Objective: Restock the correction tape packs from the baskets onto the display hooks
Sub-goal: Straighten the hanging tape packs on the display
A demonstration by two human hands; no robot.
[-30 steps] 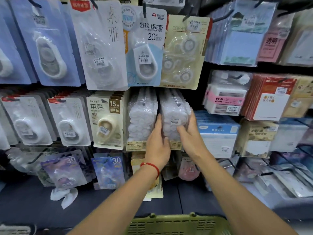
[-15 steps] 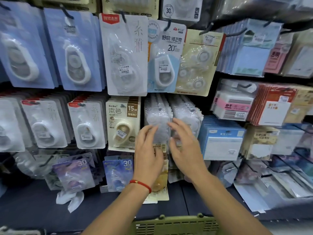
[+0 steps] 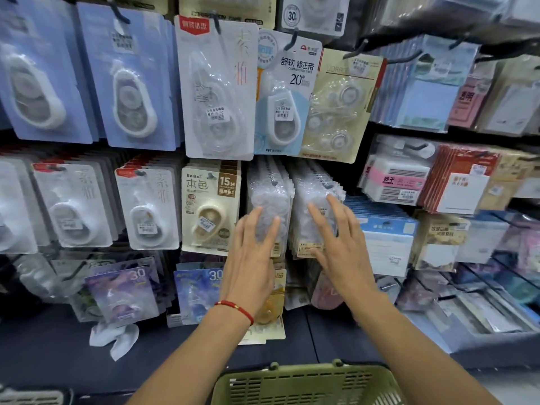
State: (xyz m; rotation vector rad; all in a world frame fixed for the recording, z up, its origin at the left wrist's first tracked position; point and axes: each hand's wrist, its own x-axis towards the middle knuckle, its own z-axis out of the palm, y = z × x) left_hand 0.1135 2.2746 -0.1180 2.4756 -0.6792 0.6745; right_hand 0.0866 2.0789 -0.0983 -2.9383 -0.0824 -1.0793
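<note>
Two thick rows of clear-bagged correction tape packs hang side by side on the middle hooks: the left row [image 3: 270, 197] and the right row [image 3: 314, 188]. My left hand [image 3: 251, 258], with a red string at the wrist, lies flat on the front of the left row, fingers spread. My right hand [image 3: 339, 244] rests spread on the front of the right row. Neither hand holds a pack. A green basket [image 3: 304, 381] sits below my arms at the bottom edge; its contents are hidden.
Carded correction tapes fill the hooks around: blue cards [image 3: 128, 83] upper left, a beige 15M pack [image 3: 209, 209] just left of my hands, purple 30 packs [image 3: 125, 290] below. Sticky notes and erasers [image 3: 397, 176] hang to the right. A dark shelf ledge [image 3: 58, 355] runs underneath.
Both hands have let go of the right row's lower edge, opened and spread flat, the left one shifting onto the left row. The view has tilted upward and leftward.
</note>
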